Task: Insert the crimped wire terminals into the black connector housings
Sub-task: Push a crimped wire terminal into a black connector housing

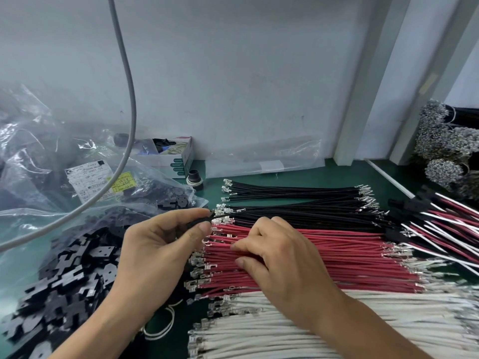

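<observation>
The left hand [160, 244] pinches a black housing [199, 219] between thumb and forefinger, just left of the black wires [298, 203]. The right hand [280, 255] rests on the red wires [337, 257] (fingers curled, whether grasping one cannot be told).

Grey cable [130, 104] hanging; small open box [173, 157] against wall [246, 73].

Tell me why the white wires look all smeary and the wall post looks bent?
Head view: the white wires at the bottom edge are blurred, as is the black parts pile on the left; the red wires are sharper. The post leans, which looks like wide-angle distortion. Glare streaks the plastic bag. Lighting is soft, with faint shadows.
</observation>
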A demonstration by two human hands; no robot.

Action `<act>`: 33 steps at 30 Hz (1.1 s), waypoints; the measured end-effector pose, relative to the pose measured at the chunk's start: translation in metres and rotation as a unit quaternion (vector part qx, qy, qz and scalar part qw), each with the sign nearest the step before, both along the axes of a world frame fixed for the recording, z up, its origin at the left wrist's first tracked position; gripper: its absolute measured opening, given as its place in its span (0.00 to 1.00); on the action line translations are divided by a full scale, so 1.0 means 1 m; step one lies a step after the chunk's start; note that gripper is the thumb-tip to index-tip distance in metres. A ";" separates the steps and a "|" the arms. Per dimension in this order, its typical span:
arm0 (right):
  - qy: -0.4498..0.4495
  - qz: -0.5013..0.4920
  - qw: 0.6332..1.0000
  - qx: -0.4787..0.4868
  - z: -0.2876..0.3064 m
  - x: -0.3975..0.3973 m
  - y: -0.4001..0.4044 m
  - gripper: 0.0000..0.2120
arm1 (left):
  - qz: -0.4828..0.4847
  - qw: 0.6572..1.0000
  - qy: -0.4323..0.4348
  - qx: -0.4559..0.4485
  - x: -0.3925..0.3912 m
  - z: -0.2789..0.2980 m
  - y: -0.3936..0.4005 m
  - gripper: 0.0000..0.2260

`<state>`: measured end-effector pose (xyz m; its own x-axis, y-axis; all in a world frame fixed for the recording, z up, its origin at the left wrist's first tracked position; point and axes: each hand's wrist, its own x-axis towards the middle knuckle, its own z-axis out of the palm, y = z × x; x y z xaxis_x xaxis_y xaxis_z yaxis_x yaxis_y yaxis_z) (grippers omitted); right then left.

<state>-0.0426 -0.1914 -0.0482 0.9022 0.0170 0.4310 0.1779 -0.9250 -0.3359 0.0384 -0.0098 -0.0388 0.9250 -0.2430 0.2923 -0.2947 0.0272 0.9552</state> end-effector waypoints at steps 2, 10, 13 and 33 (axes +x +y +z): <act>-0.005 0.000 1.000 0.013 0.001 0.000 0.000 0.07 | 0.005 1.000 0.002 -0.005 0.001 0.000 0.001 0.09; -0.065 -0.006 0.997 0.033 0.011 -0.006 -0.011 0.03 | -0.021 0.999 0.037 -0.027 0.006 0.000 0.006 0.12; -0.100 -0.004 0.993 0.059 0.014 -0.010 -0.019 0.10 | -0.073 0.991 0.098 -0.059 0.007 0.001 0.007 0.14; -0.135 -0.018 0.987 0.090 0.016 -0.014 -0.015 0.07 | -0.191 0.977 0.090 -0.027 0.007 0.005 0.012 0.21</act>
